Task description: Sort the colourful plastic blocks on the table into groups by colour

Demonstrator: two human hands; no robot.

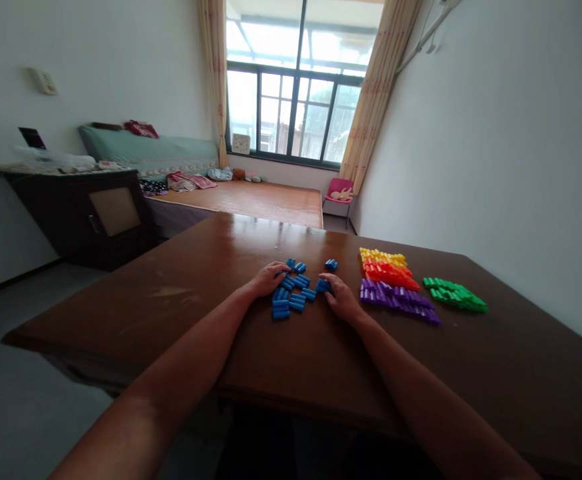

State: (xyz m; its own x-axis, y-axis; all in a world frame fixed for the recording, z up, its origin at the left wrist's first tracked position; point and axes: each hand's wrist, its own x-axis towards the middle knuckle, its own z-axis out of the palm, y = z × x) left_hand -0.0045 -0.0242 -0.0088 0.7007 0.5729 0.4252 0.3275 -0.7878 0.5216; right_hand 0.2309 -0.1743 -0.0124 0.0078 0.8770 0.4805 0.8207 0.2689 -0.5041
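Note:
Small blue ribbed plastic pieces [297, 303] lie in a loose cluster on the brown table [181, 287]. My left hand [269, 279] rests at the cluster's left side, its fingers curled down against a blue piece; whether it grips that piece is hard to see. On the right of the cluster, my right hand [341, 298] has its thumb and fingers closed on one blue ribbed piece [323, 285] close to the tabletop. Slightly beyond that hand sits a separate small blue group [331, 264].
To the right lie rows of similar pieces: yellow [383, 256], orange-red [389, 273], purple [398, 300] and green [455, 294]. Past the table's far edge are a bed [265, 200] and a pink chair [339, 190]. A dark cabinet [75, 213] stands at left.

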